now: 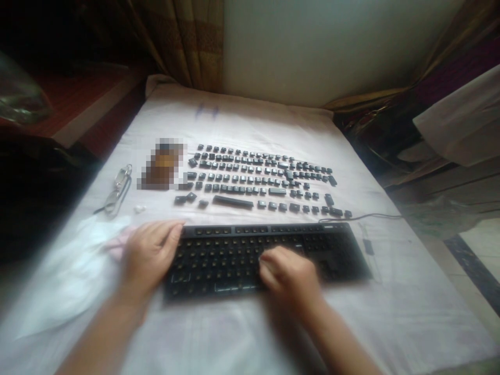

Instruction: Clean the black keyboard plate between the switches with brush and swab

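Black keyboard (269,255) with its keycaps off, lying near the front of a bench covered in white cloth (250,125). Left hand (150,255) rests on the keyboard's left end, fingers loosely spread, thumb along the top edge. Right hand (289,273) sits on the middle of the bare key bed, fingers curled under; blurred, so cannot tell whether it pinches anything. Loose keycaps (260,179) laid out in rows just behind the keyboard, apart from it. Cable (371,215) runs off the right rear corner. Metal tool (119,190) lies well left of the keycaps. Crumpled white wipe (78,260) beside the left hand.
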Demonstrator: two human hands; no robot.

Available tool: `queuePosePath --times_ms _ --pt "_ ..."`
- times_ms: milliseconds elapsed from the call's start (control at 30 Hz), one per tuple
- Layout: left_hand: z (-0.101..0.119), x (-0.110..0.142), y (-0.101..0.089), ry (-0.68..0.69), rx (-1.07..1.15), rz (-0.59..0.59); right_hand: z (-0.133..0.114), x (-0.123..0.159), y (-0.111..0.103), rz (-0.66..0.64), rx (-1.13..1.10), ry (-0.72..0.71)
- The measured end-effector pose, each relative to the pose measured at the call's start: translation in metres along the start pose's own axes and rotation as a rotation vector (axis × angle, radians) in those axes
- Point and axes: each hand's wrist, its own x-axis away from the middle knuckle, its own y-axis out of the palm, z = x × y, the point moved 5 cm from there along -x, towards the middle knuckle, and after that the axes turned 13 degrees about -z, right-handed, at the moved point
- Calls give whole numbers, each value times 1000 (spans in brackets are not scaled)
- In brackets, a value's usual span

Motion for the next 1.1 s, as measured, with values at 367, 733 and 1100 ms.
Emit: queuePosePath --times_ms 367,733,1100 --pt "-1 1 2 22 -36 18 1 3 1 -5 -14 9" --pt "-2 1 3 15 -47 2 -13 0 -11 73 -58 -50" --pt "-1 2 4 30 -73 8 -11 -5 15 54 -59 51"
